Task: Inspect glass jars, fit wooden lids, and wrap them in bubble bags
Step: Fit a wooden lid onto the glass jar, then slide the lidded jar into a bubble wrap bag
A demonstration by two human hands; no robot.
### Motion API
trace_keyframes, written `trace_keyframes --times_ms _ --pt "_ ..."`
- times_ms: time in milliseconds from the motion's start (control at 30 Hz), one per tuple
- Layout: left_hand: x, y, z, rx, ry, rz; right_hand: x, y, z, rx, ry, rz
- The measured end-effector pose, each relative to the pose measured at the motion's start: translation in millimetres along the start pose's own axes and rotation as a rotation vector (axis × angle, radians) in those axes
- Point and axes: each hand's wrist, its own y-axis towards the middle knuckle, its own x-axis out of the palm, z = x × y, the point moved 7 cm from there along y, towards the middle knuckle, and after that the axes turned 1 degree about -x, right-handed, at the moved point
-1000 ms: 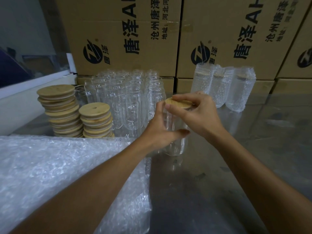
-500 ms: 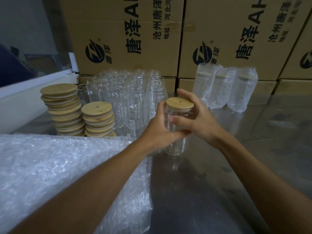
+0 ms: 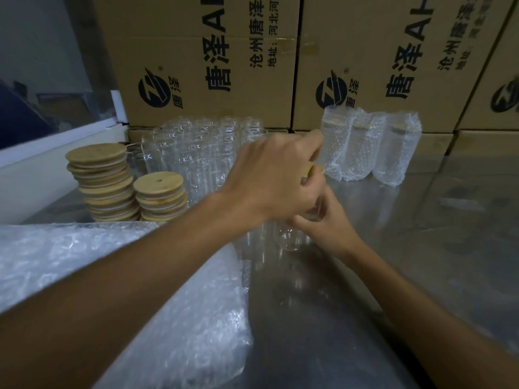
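A clear glass jar (image 3: 290, 241) stands on the steel table (image 3: 365, 276), with a round wooden lid (image 3: 314, 169) on its mouth. My left hand (image 3: 276, 175) lies over the top of the jar, its fingers curled on the lid and hiding most of it. Lower down, my right hand (image 3: 327, 223) grips the jar's body from the right. A pile of bubble bags (image 3: 118, 276) lies at the near left. Two stacks of wooden lids (image 3: 160, 196) and a block of bare jars (image 3: 202, 153) stand behind it.
Three jars wrapped in bubble bags (image 3: 370, 147) stand at the back right. Printed cardboard cartons (image 3: 365, 60) wall off the far side. A white panel (image 3: 56, 164) borders the left.
My left hand has moved from the jar's side up onto the lid. My right hand has dropped from the lid to the jar's body.
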Motion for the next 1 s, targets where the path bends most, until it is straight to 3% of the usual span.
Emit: trace_keyframes --times_ms 100,267,367,567,767,1000 --pt "-6.5 3.1 -13.0 -0.039 0.096 -0.229 -1.9 -5.1 13.2 0.066 -0.044 -0.006" --pt "8.4 -30.0 -70.3 -0.313 0.304 -0.789 -3.3 -11.9 19.6 0.092 -0.089 -0.018" --pt "11.6 -51.9 -91.9 -0.425 0.302 -0.960 -2.5 -14.8 21.9 0.098 -0.063 -0.013" --pt "22.4 -71.8 -106.2 -0.524 0.282 -1.053 -3.1 -16.9 26.9 0.107 -0.078 0.001" --pt "31.7 -73.9 -106.1 -0.543 0.242 -0.965 -4.1 -17.4 26.3 0.110 -0.103 -0.005" --pt "35.3 -77.9 -103.6 -0.578 0.274 -1.039 -1.0 -18.3 30.5 0.113 -0.155 -0.059"
